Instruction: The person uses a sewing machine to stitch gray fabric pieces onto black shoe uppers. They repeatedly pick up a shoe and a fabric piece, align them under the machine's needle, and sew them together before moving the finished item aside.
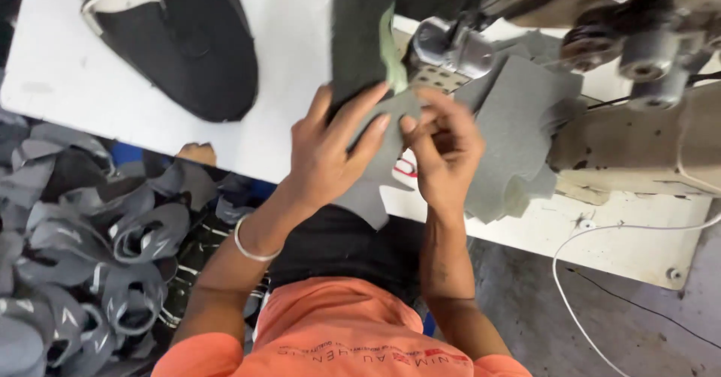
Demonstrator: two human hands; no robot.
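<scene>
Both hands are up at the near edge of the white bench [285,39], and they meet on one grey fabric piece [375,167]. The left hand [330,152] lies over the piece with its fingers [360,110] spread and closed on the cloth, pressing it flat, so the cut shape hangs down past the bench edge without folding. The right hand [447,148] comes in from the other side, its fingers [411,129] pinched on the top edge of the same piece, right beside the left fingertips; that looks like a grip for lining up an edge. Just behind the hands stands the sewing machine [601,24] at the bench's far right corner, its metal foot close above the cloth. A dark strip with a green edge [368,24] hangs down to the piece. More grey cut pieces [526,114] lie stacked to the right. A black shoe upper [180,39] rests near the far left corner. Below the bench's left edge, a heap of grey shoe uppers [82,264] sits within reach.
</scene>
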